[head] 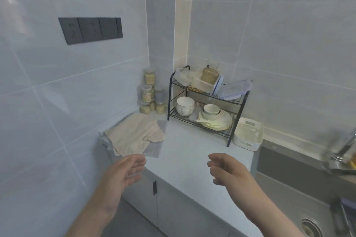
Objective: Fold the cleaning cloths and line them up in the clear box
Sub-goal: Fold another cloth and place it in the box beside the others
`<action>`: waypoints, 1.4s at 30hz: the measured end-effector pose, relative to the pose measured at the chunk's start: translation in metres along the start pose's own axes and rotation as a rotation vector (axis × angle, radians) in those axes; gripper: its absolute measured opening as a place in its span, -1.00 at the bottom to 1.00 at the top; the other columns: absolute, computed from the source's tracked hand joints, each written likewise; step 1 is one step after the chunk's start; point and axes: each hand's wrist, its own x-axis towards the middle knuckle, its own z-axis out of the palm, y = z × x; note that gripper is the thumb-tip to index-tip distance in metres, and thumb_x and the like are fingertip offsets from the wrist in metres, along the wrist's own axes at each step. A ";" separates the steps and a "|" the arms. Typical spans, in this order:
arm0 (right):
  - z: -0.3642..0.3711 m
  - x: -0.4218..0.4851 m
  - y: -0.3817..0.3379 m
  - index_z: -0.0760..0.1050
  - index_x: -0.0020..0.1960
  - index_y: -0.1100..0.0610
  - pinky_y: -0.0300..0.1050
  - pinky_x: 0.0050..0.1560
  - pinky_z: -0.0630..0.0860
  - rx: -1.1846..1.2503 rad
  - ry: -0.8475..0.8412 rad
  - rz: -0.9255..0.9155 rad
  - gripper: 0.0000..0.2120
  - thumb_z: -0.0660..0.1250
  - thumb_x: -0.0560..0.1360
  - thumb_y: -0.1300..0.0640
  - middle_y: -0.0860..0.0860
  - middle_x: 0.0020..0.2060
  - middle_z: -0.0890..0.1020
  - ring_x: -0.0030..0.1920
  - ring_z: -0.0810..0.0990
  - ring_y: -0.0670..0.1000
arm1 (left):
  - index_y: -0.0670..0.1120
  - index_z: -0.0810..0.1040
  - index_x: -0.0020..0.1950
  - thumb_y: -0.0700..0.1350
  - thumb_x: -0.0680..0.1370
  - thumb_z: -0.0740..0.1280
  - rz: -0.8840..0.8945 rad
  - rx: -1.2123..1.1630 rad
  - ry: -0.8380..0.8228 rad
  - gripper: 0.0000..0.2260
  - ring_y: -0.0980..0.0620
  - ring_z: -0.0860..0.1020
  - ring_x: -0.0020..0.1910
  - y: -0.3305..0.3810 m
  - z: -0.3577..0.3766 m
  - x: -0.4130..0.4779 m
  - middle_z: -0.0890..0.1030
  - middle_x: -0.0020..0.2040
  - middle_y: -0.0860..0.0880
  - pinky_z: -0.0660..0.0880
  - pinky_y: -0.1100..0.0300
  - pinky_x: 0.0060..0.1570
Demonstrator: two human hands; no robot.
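Left hand: empty, fingers loosely extended, palm turned inward. It hangs over the front edge of the pale grey stone counter, fingertips just short of the cloths.

Right hand: empty, fingers relaxed and slightly curled, thumb apart. It is over the front edge of the counter, well apart from my left hand.

Beige ribbed cleaning cloths: an untidy, unfolded pile at the counter's left edge, against the tiled wall. They lie overlapped on a flat grey cloth, whose near corner shows beyond the pile.

Black wire two-tier dish rack: stands at the back of the counter, near the corner. The lower shelf holds stacked white bowls and a stack of cream plates with a small bowl on top. The upper shelf holds clear plastic tubs and a loose clear lid; I cannot tell which of these is the box for the task.

Stacked clear jars of pale dry goods: in the back left corner, beside the rack.

White plastic basket with handle slots: just beside the rack's right leg, at the counter's right edge.

Steel sink: right of the counter; its tap is blurred.

Dark socket panel: on the left wall.
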 end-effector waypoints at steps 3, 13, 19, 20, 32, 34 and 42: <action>-0.003 0.050 0.000 0.52 0.10 -0.08 -0.05 0.15 0.51 0.006 -0.023 -0.016 -0.79 0.29 0.54 0.18 -0.08 0.00 0.63 0.05 0.59 0.05 | -0.17 0.62 0.06 0.01 0.51 0.28 -0.032 0.066 0.058 -0.71 -0.09 0.60 0.12 -0.001 -0.001 0.042 0.66 0.05 -0.13 0.49 -0.05 0.17; 0.023 0.198 0.003 0.53 0.13 -0.03 -0.04 0.13 0.55 0.034 -0.196 0.014 -0.80 0.30 0.51 0.13 -0.08 0.01 0.61 0.03 0.60 -0.01 | -0.24 0.59 -0.05 -0.26 0.61 0.17 -0.122 0.134 0.244 -0.80 -0.21 0.54 0.10 0.014 -0.003 0.155 0.60 0.08 -0.27 0.46 -0.03 0.13; 0.052 0.257 0.000 0.51 0.17 -0.02 -0.01 0.15 0.55 -0.034 -0.232 0.072 -0.79 0.27 0.54 0.09 -0.12 0.05 0.58 0.07 0.59 -0.03 | -0.23 0.62 -0.02 -0.23 0.59 0.26 -0.183 0.246 0.250 -0.85 -0.17 0.57 0.09 0.012 -0.029 0.226 0.63 0.08 -0.22 0.45 -0.07 0.18; 0.058 0.267 0.001 0.50 0.18 -0.02 -0.02 0.14 0.55 -0.040 -0.222 0.080 -0.78 0.26 0.54 0.09 -0.13 0.05 0.58 0.07 0.59 -0.02 | -0.19 0.62 -0.03 -0.22 0.58 0.28 -0.194 0.268 0.234 -0.86 -0.14 0.58 0.09 0.011 -0.033 0.241 0.63 0.07 -0.19 0.47 -0.05 0.18; 0.190 0.397 0.039 0.50 0.13 0.01 -0.43 -0.27 0.41 -0.226 -0.117 0.275 -0.82 0.25 0.54 0.13 -0.05 0.06 0.56 -0.13 0.54 -0.13 | 0.02 0.28 0.45 0.15 0.55 0.17 -0.018 1.447 -0.466 -0.51 0.04 0.32 0.37 -0.116 -0.119 0.436 0.32 0.43 0.06 0.31 0.18 0.29; 0.212 0.415 0.047 0.45 0.27 0.01 -0.41 -0.31 0.42 -0.289 -0.131 0.320 -0.71 0.22 0.56 0.10 -0.07 0.16 0.50 -0.12 0.55 -0.10 | 0.02 0.25 0.48 0.20 0.54 0.17 -0.020 1.438 -0.535 -0.44 0.03 0.27 0.40 -0.139 -0.134 0.450 0.28 0.44 0.04 0.27 0.18 0.32; 0.255 0.473 0.085 0.40 0.25 0.15 -0.04 0.14 0.46 -0.887 -0.075 0.405 -0.71 0.14 0.57 0.12 0.11 0.18 0.50 0.10 0.49 0.13 | -0.02 0.50 -0.17 0.10 0.52 0.14 0.249 1.344 -0.409 -0.75 0.01 0.50 -0.03 -0.158 -0.141 0.508 0.48 -0.09 0.08 0.46 0.13 -0.09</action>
